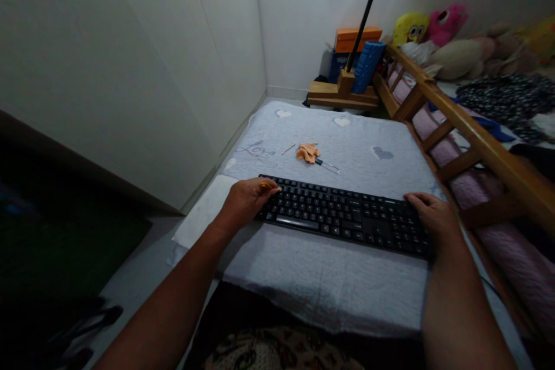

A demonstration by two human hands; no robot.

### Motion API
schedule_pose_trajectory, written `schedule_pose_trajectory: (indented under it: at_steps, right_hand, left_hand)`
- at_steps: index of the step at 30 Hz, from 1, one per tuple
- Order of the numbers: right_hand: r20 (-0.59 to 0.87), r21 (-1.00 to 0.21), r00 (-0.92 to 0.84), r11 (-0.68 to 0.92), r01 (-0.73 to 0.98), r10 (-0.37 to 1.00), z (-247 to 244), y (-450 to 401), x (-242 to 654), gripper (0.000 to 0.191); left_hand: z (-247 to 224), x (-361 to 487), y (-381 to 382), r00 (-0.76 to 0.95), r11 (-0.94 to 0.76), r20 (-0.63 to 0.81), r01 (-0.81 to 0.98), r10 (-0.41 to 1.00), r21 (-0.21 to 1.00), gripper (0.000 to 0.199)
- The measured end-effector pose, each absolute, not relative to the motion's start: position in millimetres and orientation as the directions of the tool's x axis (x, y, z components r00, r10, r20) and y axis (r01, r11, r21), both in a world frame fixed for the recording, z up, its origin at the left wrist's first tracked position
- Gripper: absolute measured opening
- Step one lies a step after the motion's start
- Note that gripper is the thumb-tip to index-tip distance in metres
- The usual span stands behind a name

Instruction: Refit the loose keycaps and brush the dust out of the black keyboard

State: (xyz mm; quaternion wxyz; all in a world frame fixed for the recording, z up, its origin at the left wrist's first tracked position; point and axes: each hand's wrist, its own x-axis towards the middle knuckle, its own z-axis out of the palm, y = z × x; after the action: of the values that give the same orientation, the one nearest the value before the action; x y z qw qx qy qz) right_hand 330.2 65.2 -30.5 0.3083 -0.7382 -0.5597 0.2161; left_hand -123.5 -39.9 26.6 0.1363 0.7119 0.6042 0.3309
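One desk [321, 289]: covered in pale, heart-patterned cloth; it lies under and around the keyboard.
Keyboard [321, 202]: between the hands, its long axis running left to right across the person, the right end slightly nearer the body.
Right hand [436, 217]: clamped on the keyboard's right end, digits at the far corner; whatever is underneath is hidden.
Left hand [243, 199]: at the keyboard's left end, fingers pinched together on the yellow stick; nearer than the right hand to the upper-left keys.
Orange cloth [308, 153]: crumpled, beyond the keyboard's left half.
Wire tool [330, 167]: just beyond the keyboard, its dark handle at the orange cloth.
Thin rod [288, 150]: beyond the keyboard's left end.
Yellow stick [263, 185]: its pale tip over the keyboard's upper-left keys; contact cannot be told.
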Motion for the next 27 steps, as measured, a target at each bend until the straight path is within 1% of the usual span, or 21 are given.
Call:
schedule_pose_trajectory:
  at_steps: [6, 12, 16, 19, 22, 25, 27]
  right_hand:
    - [0.012, -0.691, 0.273, -0.189, 0.698, 0.962, -26.5, 63.4, 326.6, 0.037]
    - [0.024, -0.686, 0.276, -0.185, 0.703, 0.961, -24.1, 62.0, 325.2, 0.033]
    - [0.051, -0.692, 0.265, -0.157, 0.705, 0.963, -26.8, 62.4, 326.8, 0.032]
    - [0.046, -0.695, 0.263, -0.158, 0.701, 0.964, -28.1, 62.7, 327.7, 0.034]
    - [0.018, -0.689, 0.272, -0.185, 0.700, 0.962, -28.6, 63.4, 328.7, 0.036]
    - [0.023, -0.691, 0.265, -0.176, 0.701, 0.964, -29.1, 64.2, 329.7, 0.037]
    - [0.034, -0.702, 0.262, -0.163, 0.693, 0.964, -29.2, 64.3, 329.9, 0.038]
  left_hand:
    - [36.2, -129.9, -59.2, 0.129, -0.224, 0.194, 0.747, 0.972, 0.626, 0.020]
    - [47.7, -134.0, -77.3, 0.195, -0.176, 0.056, 0.679, 0.979, 0.712, 0.024]
    - [56.7, -138.8, -83.1, 0.243, -0.156, -0.006, 0.643, 0.970, 0.750, 0.024]
    - [61.7, -139.7, -78.6, 0.219, -0.168, 0.030, 0.644, 0.975, 0.746, 0.023]
    - [60.6, -135.4, -65.0, 0.083, -0.172, 0.159, 0.698, 0.984, 0.695, 0.023]
    - [53.6, -128.5, -47.4, 0.001, -0.172, 0.255, 0.739, 0.967, 0.651, 0.023]
    - [47.4, -124.8, -37.7, 0.004, -0.161, 0.252, 0.777, 0.968, 0.609, 0.022]
